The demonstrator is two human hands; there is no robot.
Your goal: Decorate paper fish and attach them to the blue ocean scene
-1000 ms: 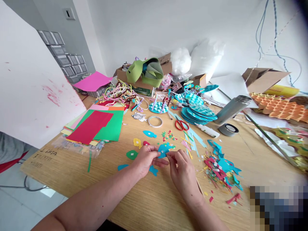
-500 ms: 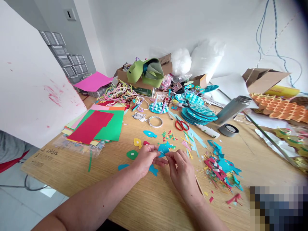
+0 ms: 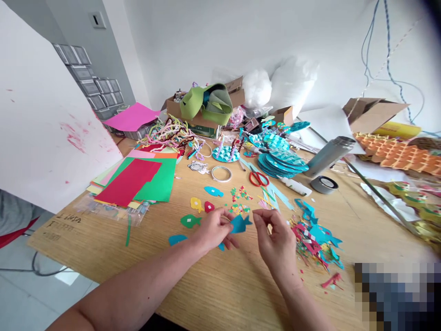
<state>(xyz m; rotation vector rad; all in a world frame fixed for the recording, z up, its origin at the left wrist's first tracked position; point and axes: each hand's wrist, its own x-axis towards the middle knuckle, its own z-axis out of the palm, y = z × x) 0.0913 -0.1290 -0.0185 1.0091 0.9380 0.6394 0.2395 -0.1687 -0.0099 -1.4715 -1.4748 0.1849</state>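
Note:
A blue paper fish (image 3: 240,224) is pinched in my left hand (image 3: 216,229), its forked tail pointing right. My right hand (image 3: 276,235) is closed just right of the tail, thumb and forefinger pressed together; whatever they hold, if anything, is too small to make out. On the table around my left hand lie a green paper fish (image 3: 190,221), a yellow one (image 3: 196,204), a small red one (image 3: 209,207) and a blue one (image 3: 213,191), each with a pale square on it. Another blue paper piece (image 3: 177,239) is partly covered by my left arm.
Tiny paper bits (image 3: 240,193) lie beyond my hands, with a tape roll (image 3: 221,174), red scissors (image 3: 258,179) and a glue bottle (image 3: 295,186) behind. Paper scraps (image 3: 319,239) are heaped right. Coloured sheets (image 3: 129,181) lie left; a metal flask (image 3: 329,156) leans at right.
My right hand has moved right, away from the blue fish. The fish now lies turned in my left hand, its tail to the right. The view has shifted slightly.

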